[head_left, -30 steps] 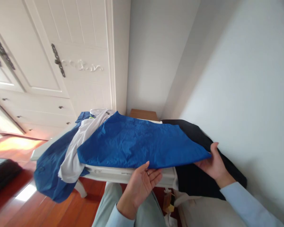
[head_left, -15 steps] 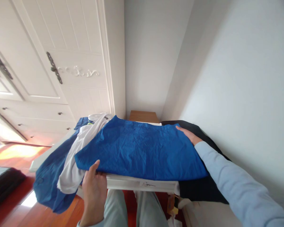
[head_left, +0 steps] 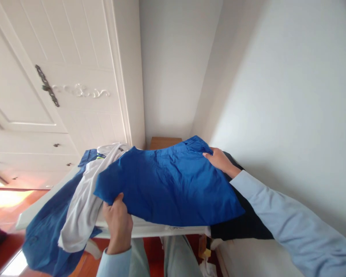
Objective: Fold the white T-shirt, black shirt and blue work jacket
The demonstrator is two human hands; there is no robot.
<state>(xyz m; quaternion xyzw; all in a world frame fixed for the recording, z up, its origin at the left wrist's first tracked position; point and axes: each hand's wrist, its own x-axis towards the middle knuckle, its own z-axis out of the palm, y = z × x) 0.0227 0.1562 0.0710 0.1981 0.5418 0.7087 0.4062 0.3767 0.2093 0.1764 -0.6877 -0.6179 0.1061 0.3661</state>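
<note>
A bright blue garment [head_left: 167,184], wrinkled and wide at the bottom, spreads over a white table [head_left: 150,229]. Its exact kind is hard to make out. My left hand [head_left: 118,221] grips its near left edge, thumb on top and fingers hidden beneath. At the upper right corner, my right hand [head_left: 219,159] is closed on the cloth and lifts it, so the far right part stands raised and creased. Left of it lie a white garment [head_left: 82,215] and a darker blue garment [head_left: 54,223], both draping over the table's edge.
Black cloth [head_left: 239,227] lies at the right, partly under the blue garment. A white wardrobe [head_left: 83,77] stands at the left and back, a grey wall [head_left: 276,96] at the right. Behind the table is a brown wooden box [head_left: 165,142].
My right hand has closed on the upper right corner and lifted it, bunching the cloth there. My left hand has gripped the near left edge. The view has shifted slightly to the right.
</note>
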